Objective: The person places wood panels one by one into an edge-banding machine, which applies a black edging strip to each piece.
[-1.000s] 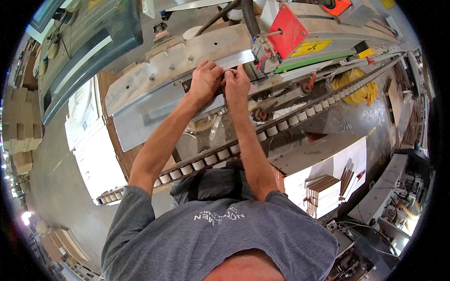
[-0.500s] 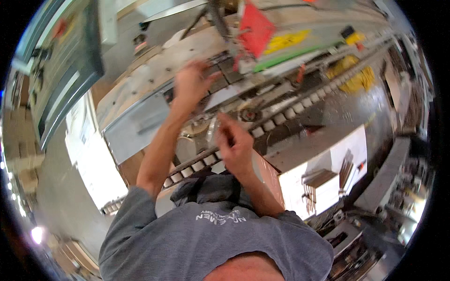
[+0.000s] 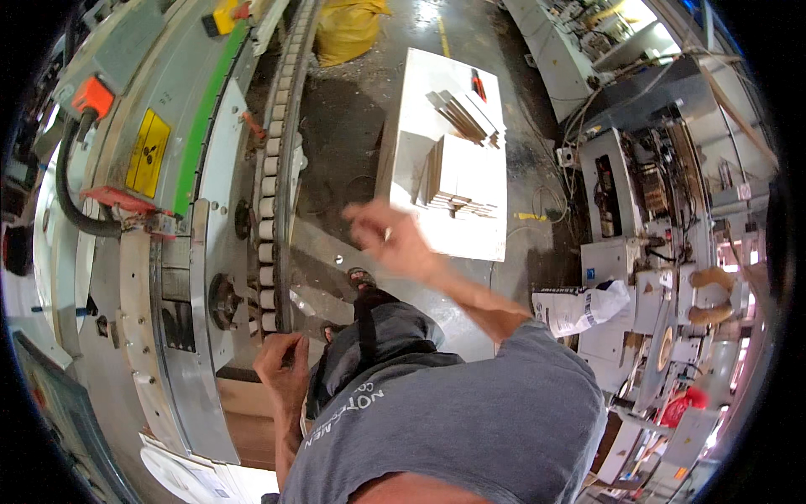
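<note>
My left hand [image 3: 283, 359] hangs low beside the machine's roller track [image 3: 268, 227], its fingers curled in and no object visible in them. Out in front of me, over the floor, my right hand [image 3: 390, 239] is smeared a little by motion. Its fingers are loosely bent and apart, with nothing seen between them. Closest to that hand is a white-topped table [image 3: 411, 101]. On it lie a stack of flat panels [image 3: 454, 172], some narrow strips [image 3: 460, 116] and a red-and-black tool [image 3: 478, 84].
Along my left runs a long machine with a green strip [image 3: 210, 118], a yellow warning label [image 3: 149, 153] and a black hose [image 3: 67, 189]. A yellow sack [image 3: 348, 29] lies on the floor ahead. To the right stand more machines [image 3: 613, 193], loose cables and a white bag [image 3: 579, 307].
My view and body have turned right, away from the machine toward the white-topped table. Both hands have left the machine's top; the left has dropped low and the right reaches forward.
</note>
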Demonstrator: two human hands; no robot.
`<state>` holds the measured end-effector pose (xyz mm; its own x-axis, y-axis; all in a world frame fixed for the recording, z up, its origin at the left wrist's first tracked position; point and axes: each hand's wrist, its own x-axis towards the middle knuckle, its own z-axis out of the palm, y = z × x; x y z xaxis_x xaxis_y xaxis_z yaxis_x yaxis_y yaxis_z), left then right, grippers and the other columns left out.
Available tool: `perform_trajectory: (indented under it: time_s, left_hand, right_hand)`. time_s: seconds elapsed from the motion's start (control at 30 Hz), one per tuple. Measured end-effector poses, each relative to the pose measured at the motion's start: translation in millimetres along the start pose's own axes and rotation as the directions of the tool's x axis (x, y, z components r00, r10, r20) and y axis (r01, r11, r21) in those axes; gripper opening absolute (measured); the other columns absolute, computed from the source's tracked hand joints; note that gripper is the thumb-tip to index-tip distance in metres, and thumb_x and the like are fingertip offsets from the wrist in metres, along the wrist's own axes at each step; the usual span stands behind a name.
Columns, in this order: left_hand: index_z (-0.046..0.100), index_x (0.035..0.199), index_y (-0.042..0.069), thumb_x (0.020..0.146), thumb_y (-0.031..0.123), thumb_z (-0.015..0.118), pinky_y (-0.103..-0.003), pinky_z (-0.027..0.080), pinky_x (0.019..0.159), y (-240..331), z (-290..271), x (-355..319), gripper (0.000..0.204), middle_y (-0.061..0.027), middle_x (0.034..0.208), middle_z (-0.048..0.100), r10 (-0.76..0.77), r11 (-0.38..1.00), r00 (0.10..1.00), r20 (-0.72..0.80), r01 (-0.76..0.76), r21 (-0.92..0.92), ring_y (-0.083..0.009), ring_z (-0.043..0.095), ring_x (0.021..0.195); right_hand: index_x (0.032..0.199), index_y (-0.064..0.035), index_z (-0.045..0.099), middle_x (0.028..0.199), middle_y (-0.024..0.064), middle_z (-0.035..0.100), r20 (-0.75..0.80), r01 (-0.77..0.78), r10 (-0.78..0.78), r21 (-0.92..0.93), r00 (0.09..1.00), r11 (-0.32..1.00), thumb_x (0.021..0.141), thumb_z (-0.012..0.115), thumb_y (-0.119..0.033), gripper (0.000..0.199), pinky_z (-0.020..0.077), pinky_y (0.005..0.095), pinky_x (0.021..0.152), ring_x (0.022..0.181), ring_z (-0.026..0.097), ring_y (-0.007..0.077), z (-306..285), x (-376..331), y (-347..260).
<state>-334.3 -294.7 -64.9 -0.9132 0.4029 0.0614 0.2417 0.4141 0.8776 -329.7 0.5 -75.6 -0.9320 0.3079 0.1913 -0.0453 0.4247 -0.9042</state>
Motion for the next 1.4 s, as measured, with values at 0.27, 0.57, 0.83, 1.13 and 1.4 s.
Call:
perform_trajectory:
  time_s: [0.27, 0.57, 0.83, 1.13, 1.4]
  left_hand:
    - [0.066, 0.086, -0.003, 0.083, -0.001, 0.071, -0.029, 0.044, 0.058, 3, 48, 19, 0.006, -0.0103, 0.075, 0.061, 0.029, 1.0, 0.993, 0.113, -0.029, 0.0, -0.0168, 0.056, 0.062]
    - [0.067, 0.089, -0.002, 0.085, 0.002, 0.071, -0.029, 0.046, 0.06, 12, 90, 48, 0.006, -0.0098, 0.077, 0.063, -0.105, 0.994, 0.989, 0.1, 0.102, 0.034, -0.0145, 0.056, 0.064]
    - [0.068, 0.089, -0.002, 0.087, 0.004, 0.071, -0.029, 0.048, 0.062, -2, 125, 72, 0.008, -0.0098, 0.078, 0.065, -0.024, 0.999, 0.972, 0.234, 0.018, 0.029, -0.0147, 0.059, 0.067]
    - [0.069, 0.106, 0.003, 0.082, 0.006, 0.074, -0.032, 0.05, 0.064, 10, 120, 72, 0.024, -0.0125, 0.084, 0.066, -0.003, 0.999, 0.991, 0.131, 0.007, -0.033, -0.0221, 0.064, 0.072]
    - [0.06, 0.128, 0.006, 0.075, 0.015, 0.083, -0.042, 0.052, 0.083, 44, 78, 56, 0.058, -0.0148, 0.121, 0.061, 0.27, 0.956, 0.952, -0.143, -0.247, 0.161, -0.0318, 0.059, 0.103]
  right_hand:
    - [0.114, 0.0011, 0.069, 0.103, 0.0203, 0.07, -0.53, -0.397, 0.042, -0.578, 0.847, 0.713, 0.084, 0.071, -0.024, 0.039, 0.0536, 0.0402, 0.083, 0.095, 0.069, 0.0293, -256, 44, 177]
    - [0.115, -0.0007, 0.07, 0.103, 0.0216, 0.071, -0.619, -0.615, 0.313, -0.36, 0.72, 0.701, 0.075, 0.079, -0.042, 0.058, 0.0541, 0.0408, 0.083, 0.095, 0.069, 0.0338, -284, -5, 199]
    - [0.123, 0.0039, 0.065, 0.104, 0.0163, 0.07, -0.332, -0.704, 0.741, 0.247, 0.584, 0.666, 0.078, 0.084, -0.032, 0.06, 0.0535, 0.0337, 0.076, 0.09, 0.066, 0.0228, -259, -26, 211]
    - [0.109, 0.0029, 0.064, 0.09, 0.0077, 0.068, -0.671, -0.347, 0.513, 0.379, 0.536, 0.858, 0.095, 0.065, -0.017, 0.025, 0.0515, 0.0318, 0.066, 0.075, 0.064, 0.0168, -272, -63, 162]
    - [0.116, -0.002, 0.06, 0.094, 0.0029, 0.063, -0.076, -0.32, 0.398, 0.465, 0.914, 0.825, 0.097, 0.064, -0.018, 0.026, 0.0501, 0.0283, 0.07, 0.082, 0.059, 0.0114, -29, -1, 4]
